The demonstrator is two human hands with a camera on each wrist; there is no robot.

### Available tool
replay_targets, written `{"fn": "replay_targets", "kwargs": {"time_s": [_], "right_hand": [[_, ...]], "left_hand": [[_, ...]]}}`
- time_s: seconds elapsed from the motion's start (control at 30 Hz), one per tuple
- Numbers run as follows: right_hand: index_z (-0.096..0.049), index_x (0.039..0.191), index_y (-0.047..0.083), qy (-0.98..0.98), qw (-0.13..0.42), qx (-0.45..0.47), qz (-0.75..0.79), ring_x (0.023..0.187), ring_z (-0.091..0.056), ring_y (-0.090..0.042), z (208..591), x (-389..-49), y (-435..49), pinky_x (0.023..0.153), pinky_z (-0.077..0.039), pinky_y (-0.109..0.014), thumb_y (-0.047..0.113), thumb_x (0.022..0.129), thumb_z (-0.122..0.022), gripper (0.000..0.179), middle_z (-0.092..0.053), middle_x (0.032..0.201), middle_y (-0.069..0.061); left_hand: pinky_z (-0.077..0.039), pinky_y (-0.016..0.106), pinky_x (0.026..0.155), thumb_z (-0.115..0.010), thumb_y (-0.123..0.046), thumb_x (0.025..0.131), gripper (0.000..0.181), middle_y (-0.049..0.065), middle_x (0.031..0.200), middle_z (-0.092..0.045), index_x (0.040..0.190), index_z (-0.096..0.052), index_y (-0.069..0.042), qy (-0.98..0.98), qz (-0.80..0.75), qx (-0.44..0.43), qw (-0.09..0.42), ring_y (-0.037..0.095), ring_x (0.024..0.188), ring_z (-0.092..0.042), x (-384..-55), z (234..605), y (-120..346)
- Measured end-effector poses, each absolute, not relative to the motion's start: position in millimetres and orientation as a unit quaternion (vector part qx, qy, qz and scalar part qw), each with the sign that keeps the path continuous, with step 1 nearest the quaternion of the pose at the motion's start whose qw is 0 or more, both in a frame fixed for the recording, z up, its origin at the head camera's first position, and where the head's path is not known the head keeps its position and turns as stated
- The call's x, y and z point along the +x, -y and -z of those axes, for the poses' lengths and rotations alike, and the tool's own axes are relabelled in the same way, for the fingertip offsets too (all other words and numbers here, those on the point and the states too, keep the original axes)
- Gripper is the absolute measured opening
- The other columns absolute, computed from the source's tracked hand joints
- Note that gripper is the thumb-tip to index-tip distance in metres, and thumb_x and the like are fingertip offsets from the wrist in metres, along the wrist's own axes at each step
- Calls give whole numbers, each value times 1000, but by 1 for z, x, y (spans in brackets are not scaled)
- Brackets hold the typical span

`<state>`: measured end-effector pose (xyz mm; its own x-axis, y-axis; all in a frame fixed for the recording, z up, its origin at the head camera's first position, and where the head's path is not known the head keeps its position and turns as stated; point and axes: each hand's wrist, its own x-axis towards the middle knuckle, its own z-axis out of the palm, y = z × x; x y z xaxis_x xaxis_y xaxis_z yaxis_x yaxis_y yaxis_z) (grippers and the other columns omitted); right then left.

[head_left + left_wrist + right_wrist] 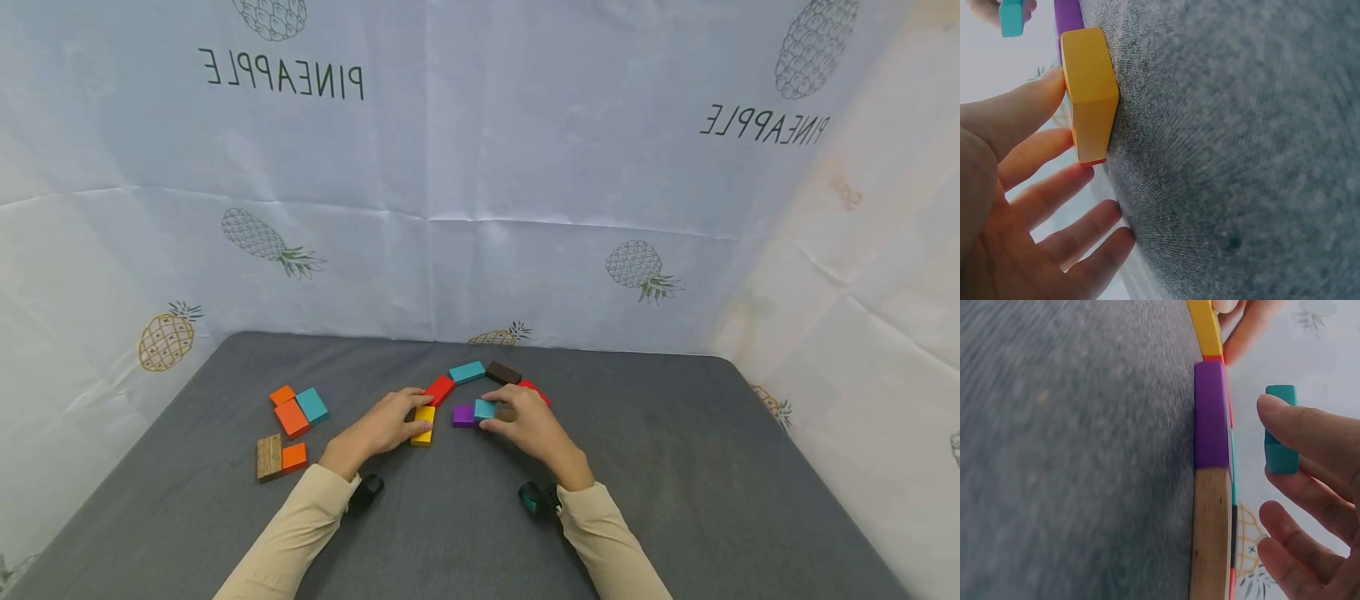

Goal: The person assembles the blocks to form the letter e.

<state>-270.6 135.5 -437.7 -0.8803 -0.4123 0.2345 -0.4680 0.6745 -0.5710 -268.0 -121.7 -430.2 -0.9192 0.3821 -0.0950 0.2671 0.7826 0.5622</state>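
My left hand (384, 423) has its thumb and fingertips at the yellow block (422, 429), which lies flat on the grey cloth. In the left wrist view the thumb lies against that block's upper edge, and the other fingers spread past its end. Between thumb and fingers, my right hand (531, 425) pinches a small teal block (1282, 459), raised above the cloth. Below it lie a purple block (1211, 419) and a wooden block (1212, 531), end to end in the right wrist view. From the head view, the right hand and teal block hide the wooden one.
Beyond the hands curves an arc of blocks: red (439, 390), teal (467, 372), dark brown (503, 372) and another red (535, 390). At left lie orange blocks (292, 418), a teal block (312, 405) and a wood-grain block (268, 457). A pineapple-print curtain (480, 167) hangs behind the table.
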Motion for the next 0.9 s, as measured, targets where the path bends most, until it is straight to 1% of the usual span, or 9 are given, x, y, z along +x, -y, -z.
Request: {"fn": "replay_targets", "kwargs": {"time_s": [0.13, 0.23, 0.3, 0.57, 0.9], "right_hand": [[-71, 119, 8, 915, 37, 250, -313, 104, -66, -19, 437, -274, -128, 92, -55, -41, 24, 85, -79, 38, -71, 113, -6], [-71, 120, 7, 914, 35, 263, -307, 101, -67, -20, 437, -275, -121, 87, -57, -39, 24, 86, -79, 39, -71, 113, -7], [-71, 120, 6, 912, 36, 274, -305, 101, -67, -21, 436, -276, -117, 87, -57, -39, 23, 86, -78, 39, -71, 113, -7], [-71, 120, 7, 906, 31, 294, -302, 105, -67, -22, 436, -281, -100, 94, -55, -40, 24, 87, -77, 38, -71, 116, -8], [-69, 123, 8, 914, 10, 286, -286, 112, -64, -23, 439, -287, -85, 101, -50, -45, 27, 88, -76, 40, -70, 122, -7]], "left_hand": [[-33, 59, 114, -64, -23, 98, 51, 18, 155, -40, 144, -52, -5, -939, -279, 172, 103, 42, 140, -37, -268, 431, 122], [-33, 60, 114, -64, -23, 98, 51, 17, 155, -40, 144, -52, -5, -939, -279, 172, 103, 42, 141, -37, -269, 431, 121], [-33, 60, 114, -64, -23, 98, 51, 17, 155, -40, 144, -52, -5, -939, -278, 173, 103, 42, 141, -37, -269, 430, 121], [-33, 61, 113, -63, -23, 98, 50, 19, 155, -40, 143, -52, -5, -939, -278, 174, 104, 43, 140, -37, -268, 429, 121], [-34, 61, 113, -63, -22, 98, 49, 20, 154, -41, 143, -52, -4, -938, -278, 181, 99, 44, 140, -37, -270, 431, 123]]}}
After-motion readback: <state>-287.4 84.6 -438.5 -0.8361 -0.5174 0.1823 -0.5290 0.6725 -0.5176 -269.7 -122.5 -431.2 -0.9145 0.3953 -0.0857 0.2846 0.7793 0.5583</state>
